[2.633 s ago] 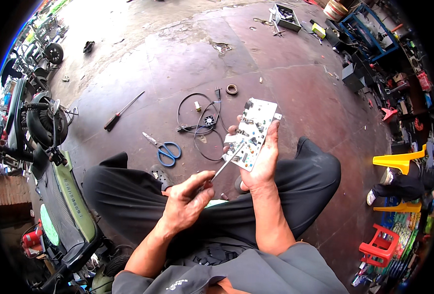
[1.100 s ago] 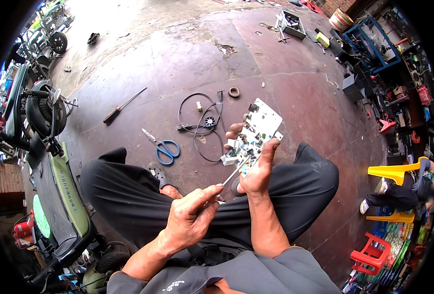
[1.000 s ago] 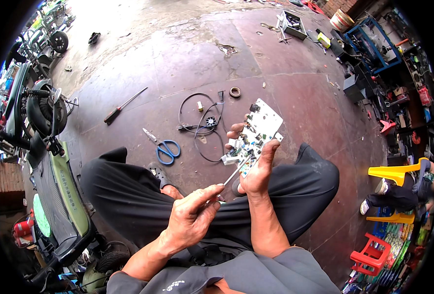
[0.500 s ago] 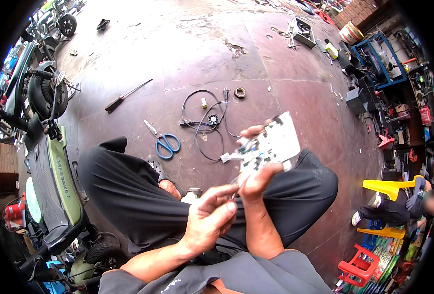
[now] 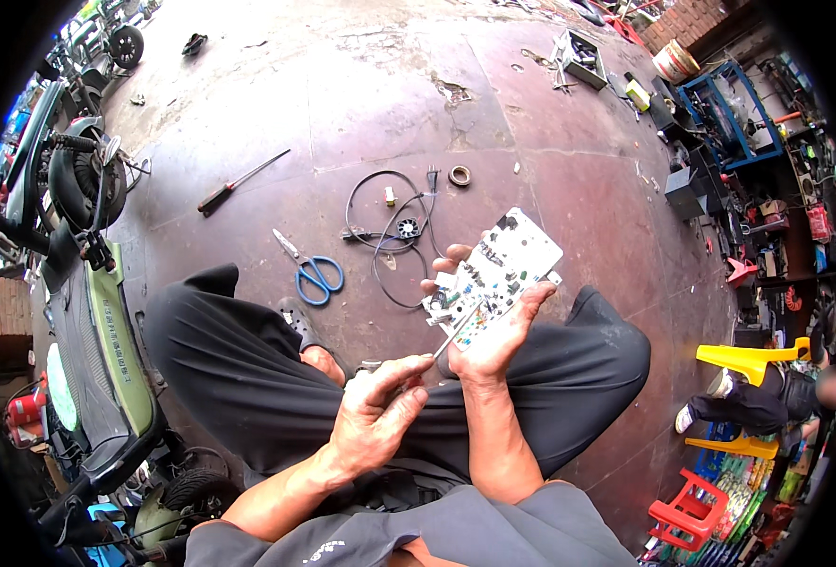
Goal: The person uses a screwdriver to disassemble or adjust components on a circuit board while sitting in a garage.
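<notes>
On the open palm of my right hand (image 5: 490,355) lies a white circuit board (image 5: 524,248), tilted, with small black, green and blue parts on it. The fingers wrap its left edge and the thumb presses its right edge. My left hand (image 5: 376,416) is closed around a thin metal-shafted tool (image 5: 445,346), whose handle the fingers hide. Its shaft reaches over the near end of the board; whether the tip touches cannot be told. Beyond the hands, a black power cord (image 5: 377,255) lies coiled on the floor with a small black fan (image 5: 409,228) inside the coil.
Blue-handled scissors (image 5: 319,280) and a long screwdriver (image 5: 238,184) lie on the floor to the left. A tape roll (image 5: 460,176) sits beyond the cord. A scooter (image 5: 106,331) stands at left. A person sits on a yellow stool (image 5: 753,354) at right, near a red stool (image 5: 689,510).
The board has turned in my right hand, its parts now facing up more plainly. My left hand has drawn back slightly down and left, with the tool's shaft now showing over the board.
</notes>
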The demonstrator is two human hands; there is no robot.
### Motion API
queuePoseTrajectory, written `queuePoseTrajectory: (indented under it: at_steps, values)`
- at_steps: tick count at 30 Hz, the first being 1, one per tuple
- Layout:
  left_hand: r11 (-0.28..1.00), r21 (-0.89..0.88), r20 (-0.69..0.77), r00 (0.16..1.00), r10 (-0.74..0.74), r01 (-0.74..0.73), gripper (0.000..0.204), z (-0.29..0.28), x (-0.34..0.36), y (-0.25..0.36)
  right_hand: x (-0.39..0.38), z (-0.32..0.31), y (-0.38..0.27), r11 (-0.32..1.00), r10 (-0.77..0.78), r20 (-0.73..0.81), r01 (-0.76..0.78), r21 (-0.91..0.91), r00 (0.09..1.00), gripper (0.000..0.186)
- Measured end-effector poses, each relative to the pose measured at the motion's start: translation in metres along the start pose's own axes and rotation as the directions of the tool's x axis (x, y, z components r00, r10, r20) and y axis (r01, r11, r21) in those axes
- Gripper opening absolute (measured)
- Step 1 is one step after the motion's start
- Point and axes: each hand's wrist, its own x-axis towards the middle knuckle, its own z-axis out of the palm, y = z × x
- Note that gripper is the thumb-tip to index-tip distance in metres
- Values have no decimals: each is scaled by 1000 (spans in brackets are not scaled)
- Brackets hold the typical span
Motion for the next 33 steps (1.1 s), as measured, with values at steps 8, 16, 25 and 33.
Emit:
queuePoseTrajectory:
  at_steps: [8,16,25,33]
  values:
    - [961,278,84,996,-20,-4,30,-18,18,39,-1,-4,-3,987,159,79,-158,-24,984,83]
    - [975,219,65,996,-64,48,28,-25,22,29,3,-7,-2,959,282,39,-280,-41,959,83]
    - [979,193,45,997,-67,57,28,-23,24,25,2,-5,-1,947,296,-25,-297,-119,955,80]
    - [960,-221,-79,977,-196,175,30,8,19,-2,7,-7,3,960,204,-80,-215,-179,976,76]
